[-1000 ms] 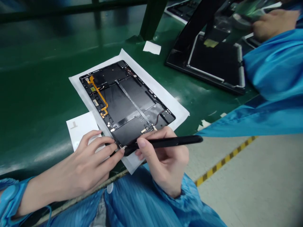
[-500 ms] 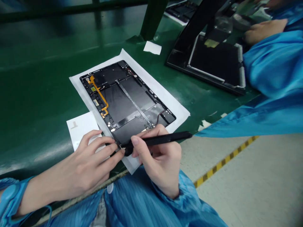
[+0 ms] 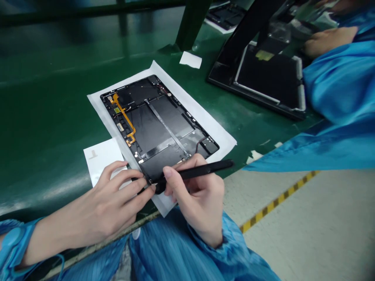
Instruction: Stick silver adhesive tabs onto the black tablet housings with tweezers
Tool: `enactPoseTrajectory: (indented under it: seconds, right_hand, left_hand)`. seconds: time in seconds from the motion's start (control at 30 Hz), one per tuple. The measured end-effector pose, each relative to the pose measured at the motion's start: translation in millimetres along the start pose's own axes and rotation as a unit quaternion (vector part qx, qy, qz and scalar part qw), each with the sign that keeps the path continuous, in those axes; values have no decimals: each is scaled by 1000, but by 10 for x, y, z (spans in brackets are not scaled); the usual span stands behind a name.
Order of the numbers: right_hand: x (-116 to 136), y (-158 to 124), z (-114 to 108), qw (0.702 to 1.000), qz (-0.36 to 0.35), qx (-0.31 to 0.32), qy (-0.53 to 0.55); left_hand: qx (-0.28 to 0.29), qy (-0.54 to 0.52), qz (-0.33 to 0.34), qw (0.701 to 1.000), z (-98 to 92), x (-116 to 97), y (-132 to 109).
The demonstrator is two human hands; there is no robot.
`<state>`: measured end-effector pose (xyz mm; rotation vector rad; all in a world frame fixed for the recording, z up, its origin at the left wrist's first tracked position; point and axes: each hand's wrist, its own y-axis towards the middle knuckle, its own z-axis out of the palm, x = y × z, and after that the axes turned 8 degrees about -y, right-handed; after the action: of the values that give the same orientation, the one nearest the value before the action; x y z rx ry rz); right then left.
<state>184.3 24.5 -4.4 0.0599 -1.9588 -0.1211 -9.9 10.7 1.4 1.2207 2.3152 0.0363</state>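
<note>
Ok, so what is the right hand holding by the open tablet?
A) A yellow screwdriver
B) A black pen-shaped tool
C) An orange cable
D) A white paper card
B. The right hand pinches the black pen-shaped tool between its thumb and fingers, with the tip down by the edge of the open tablet.

A shiny blue pleated smock (image 3: 164, 253) covers the person's body, its fine creases catching the light. The right sleeve (image 3: 228, 242) ends in a gathered cuff. At the left wrist sits a blue strap (image 3: 13, 240) with a round disc, and a thin blue cord (image 3: 61, 259) runs beside it. The left hand (image 3: 117, 195) and right hand (image 3: 196, 207) are bare.
</note>
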Motion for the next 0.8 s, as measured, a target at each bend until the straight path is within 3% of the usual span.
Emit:
enactPoseTrajectory:
  seconds: [0.33, 0.8]
  right_hand:
    - [4, 19, -3, 996, 10, -5, 87]
    - [23, 30, -16, 1000, -16, 17, 17]
  left_hand:
    - [7, -1, -1, 1000, -16, 13, 1]
    - [14, 8, 8, 1000, -21, 32, -11]
